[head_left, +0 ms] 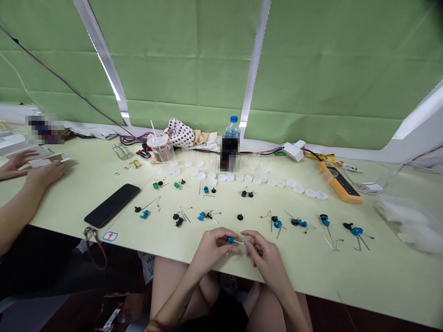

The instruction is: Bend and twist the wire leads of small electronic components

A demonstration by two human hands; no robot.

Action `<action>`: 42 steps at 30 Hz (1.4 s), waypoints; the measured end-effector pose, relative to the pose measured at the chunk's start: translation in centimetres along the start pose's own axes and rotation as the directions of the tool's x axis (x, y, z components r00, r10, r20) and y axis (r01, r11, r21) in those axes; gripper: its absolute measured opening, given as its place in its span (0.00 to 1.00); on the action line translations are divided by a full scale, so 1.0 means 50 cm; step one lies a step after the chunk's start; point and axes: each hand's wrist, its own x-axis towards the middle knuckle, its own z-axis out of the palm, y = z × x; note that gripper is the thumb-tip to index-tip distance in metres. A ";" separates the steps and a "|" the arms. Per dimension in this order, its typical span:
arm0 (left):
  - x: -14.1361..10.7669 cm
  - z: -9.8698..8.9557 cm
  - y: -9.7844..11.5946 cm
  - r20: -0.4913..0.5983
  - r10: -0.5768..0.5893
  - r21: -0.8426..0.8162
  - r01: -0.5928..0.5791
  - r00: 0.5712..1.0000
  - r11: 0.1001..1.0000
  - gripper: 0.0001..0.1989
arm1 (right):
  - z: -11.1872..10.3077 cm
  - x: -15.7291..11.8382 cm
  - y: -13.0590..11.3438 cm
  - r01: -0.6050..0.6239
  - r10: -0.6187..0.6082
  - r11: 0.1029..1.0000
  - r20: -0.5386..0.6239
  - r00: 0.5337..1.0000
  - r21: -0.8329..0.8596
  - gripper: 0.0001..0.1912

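Observation:
Near the table's front edge, my left hand [212, 248] pinches a small blue plastic part [230, 240] between thumb and fingers. A thin metal rod [238, 242] sticks out of that part to the right. My right hand [262, 251] has its thumb and index finger closed at the rod's far end; the exact contact is too small to make out. Just beyond my hands lies a lone black knob-like piece [240, 217]. Left of it is a group with a blue part [201, 216] and bent metal rods; to the right lies another blue part [277, 224] with rods.
Several white round caps [248, 178] form rows behind the small parts. A bottle [232, 133], a lidded cup [162, 148] and a multimeter [341, 182] stand or lie farther back. On the left are a phone [112, 205] and another person's hands [44, 173] holding something white.

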 end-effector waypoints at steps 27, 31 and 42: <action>-0.003 -0.007 -0.001 -0.013 -0.047 0.092 0.048 0.999 0.995 0.13 | -0.008 -0.011 -0.002 0.152 -0.152 0.988 0.004 0.988 0.012 0.17; -0.004 -0.006 -0.005 -0.012 -0.052 0.087 0.053 0.999 0.995 0.13 | -0.005 -0.010 -0.003 0.027 -0.026 0.998 -0.014 1.000 0.057 0.19; -0.005 -0.004 0.003 0.001 -0.036 0.055 0.036 0.999 0.998 0.12 | -0.006 -0.008 -0.003 -0.023 0.023 0.998 -0.003 1.000 0.051 0.20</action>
